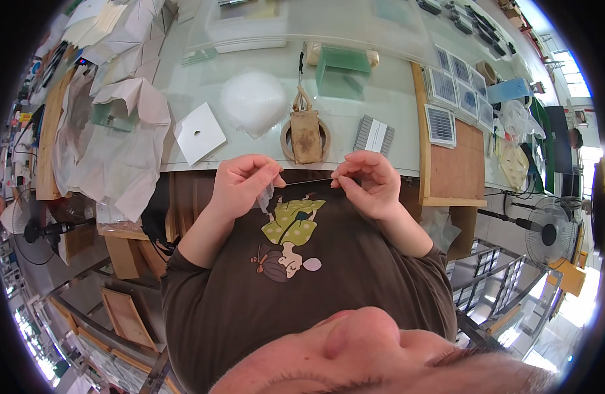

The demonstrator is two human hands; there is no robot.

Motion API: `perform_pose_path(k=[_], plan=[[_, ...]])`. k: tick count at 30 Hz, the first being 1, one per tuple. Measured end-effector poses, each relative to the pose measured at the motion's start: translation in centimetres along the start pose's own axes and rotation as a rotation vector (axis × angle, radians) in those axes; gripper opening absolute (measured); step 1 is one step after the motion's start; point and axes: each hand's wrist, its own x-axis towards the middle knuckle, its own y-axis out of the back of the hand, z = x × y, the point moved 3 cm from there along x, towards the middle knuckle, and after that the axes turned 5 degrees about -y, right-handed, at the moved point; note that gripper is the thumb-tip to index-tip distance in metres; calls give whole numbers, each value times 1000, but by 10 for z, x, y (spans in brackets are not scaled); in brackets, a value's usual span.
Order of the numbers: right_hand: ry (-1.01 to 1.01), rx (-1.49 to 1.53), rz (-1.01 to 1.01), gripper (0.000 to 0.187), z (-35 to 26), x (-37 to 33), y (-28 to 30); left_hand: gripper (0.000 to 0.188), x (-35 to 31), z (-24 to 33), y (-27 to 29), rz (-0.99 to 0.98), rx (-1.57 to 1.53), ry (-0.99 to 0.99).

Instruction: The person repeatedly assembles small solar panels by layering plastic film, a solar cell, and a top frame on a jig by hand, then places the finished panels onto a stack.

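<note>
Just past the near table edge, in front of my shirt, both hands are raised with fingers pinched. A thin, pale strand (309,182) runs nearly straight between them; whether it is thread or wire I cannot tell. My left hand (245,184) pinches one end, and a scrap of clear plastic film (266,197) hangs below its fingers. The other end is between the thumb and forefinger of my right hand (369,184). Beyond them, a brown worn block (306,134) lies over a tape roll (325,139). A grey striped plate (373,136) rests beyond my right hand.
A white square with a hole (200,133) and a mound of white translucent material (255,102) lie on the table (397,92). Greenish glass sheets (344,71) stand behind. Small solar panels (441,125) sit right, near a fan (550,233). Crumpled white wrapping (112,157) covers the left.
</note>
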Motion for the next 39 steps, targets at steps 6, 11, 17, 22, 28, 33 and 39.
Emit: perform_pose_path(k=[6,11,17,22,28,33,39], plan=[[-35,5,29,36,1,-2,-2,12,-1,0,-2,16,-35,-7],[-87,33,38,35,0,-3,-2,12,0,-5,-2,42,-69,59],[-299,176,90,31,7,1,1,12,6,-16,0,73,-92,196],[-607,329,178,28,25,5,8,12,15,-38,2,81,-140,306],[-353,179,8,28,25,4,5,14,14,-36,-4,67,-397,483],[-310,148,15,25,28,3,5,15,13,-37,-4,75,-405,487],[-573,84,205,24,45,8,4,17,21,-50,0,103,-112,334]])
